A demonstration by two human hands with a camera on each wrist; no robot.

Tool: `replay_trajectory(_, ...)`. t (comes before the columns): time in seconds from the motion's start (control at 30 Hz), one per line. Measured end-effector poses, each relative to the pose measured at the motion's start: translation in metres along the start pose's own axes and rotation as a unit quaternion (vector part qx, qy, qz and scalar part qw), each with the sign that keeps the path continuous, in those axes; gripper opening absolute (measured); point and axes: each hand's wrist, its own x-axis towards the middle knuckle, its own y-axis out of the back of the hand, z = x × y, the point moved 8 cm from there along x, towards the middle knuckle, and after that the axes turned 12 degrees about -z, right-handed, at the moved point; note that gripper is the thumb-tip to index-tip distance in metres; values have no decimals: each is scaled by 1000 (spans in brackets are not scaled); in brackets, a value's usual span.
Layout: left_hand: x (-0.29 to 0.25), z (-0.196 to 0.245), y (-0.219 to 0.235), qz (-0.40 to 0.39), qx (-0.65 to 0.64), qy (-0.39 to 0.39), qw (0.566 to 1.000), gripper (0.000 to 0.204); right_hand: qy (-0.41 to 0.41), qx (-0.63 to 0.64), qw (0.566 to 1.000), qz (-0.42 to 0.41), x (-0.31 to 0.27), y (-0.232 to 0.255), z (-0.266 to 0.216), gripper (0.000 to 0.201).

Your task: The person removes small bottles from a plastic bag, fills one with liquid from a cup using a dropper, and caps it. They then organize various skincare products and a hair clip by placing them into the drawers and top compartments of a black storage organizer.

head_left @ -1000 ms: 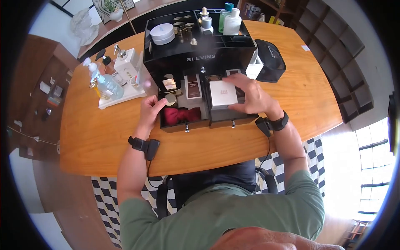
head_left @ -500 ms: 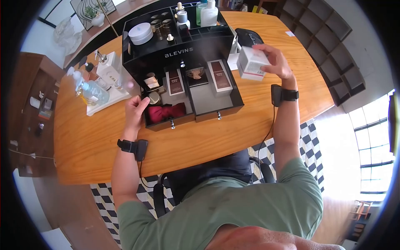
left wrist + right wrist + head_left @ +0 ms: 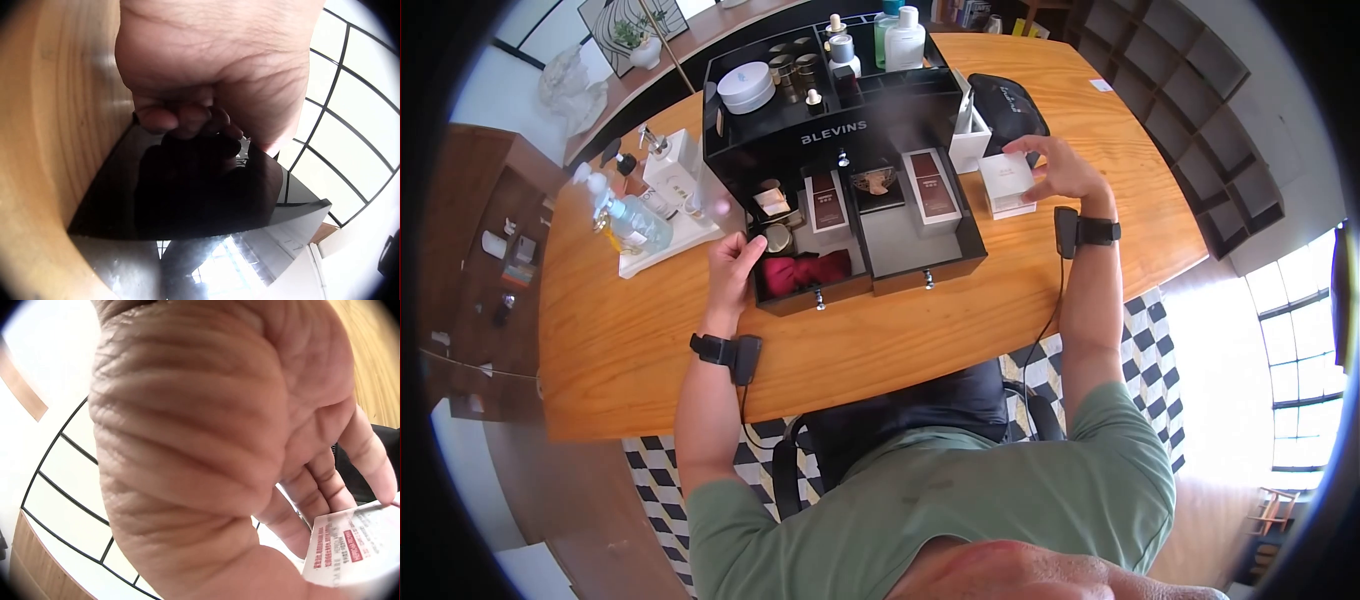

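My right hand [image 3: 1068, 175] grips a white box [image 3: 1005, 178] with thumb and fingers, at the tabletop to the right of the black organizer [image 3: 750, 150]. Red print shows on the box side [image 3: 350, 547] in the right wrist view. My left hand [image 3: 730, 268] holds the left wall of the pulled-out left drawer [image 3: 855, 262], its thumb over the rim; in the left wrist view its fingers [image 3: 187, 119] curl against the glossy black side. That drawer holds a dark red bow [image 3: 805, 272], a round jar [image 3: 778, 238] and a brown-and-white box [image 3: 827, 203]. The right drawer [image 3: 955, 262] holds another such box [image 3: 930, 190].
Bottles, such as a white one [image 3: 905, 40], and a round white tub [image 3: 746, 88] stand on the organizer. Pump bottles [image 3: 640, 222] crowd a white tray at left. Behind the white box are a white holder [image 3: 970, 148] and a black pouch [image 3: 1005, 112].
My right hand has lifted the white box out of the right drawer, carried it right and lowered it to the tabletop. The left hand keeps its place at the left drawer.
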Motion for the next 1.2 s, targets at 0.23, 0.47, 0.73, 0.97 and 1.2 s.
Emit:
replay_trajectory(0.23, -1, -2, 1, -2, -3, -3, 1000, 47, -5, -111, 994, 14, -7, 0, -8, 72)
replay_trajectory(0.47, -1, -15, 4, 3, -41, 25, 999, 47, -1, -143, 982, 125, -11, 9, -25, 35)
replay_trajectory(0.73, 2, -12, 0, -7, -28, 21, 999, 46, 234, -109, 952, 164, -11, -20, -108, 24)
replay_trajectory(0.97, 1, -5, 0, -5, -4, 7, 1000, 46, 170, -310, 933, -73, 19, -114, -148, 45)
replay_trajectory(1.2, 1, -7, -2, -9, -14, 6, 1000, 47, 159, -452, 871, -110, 16, -130, -144, 52)
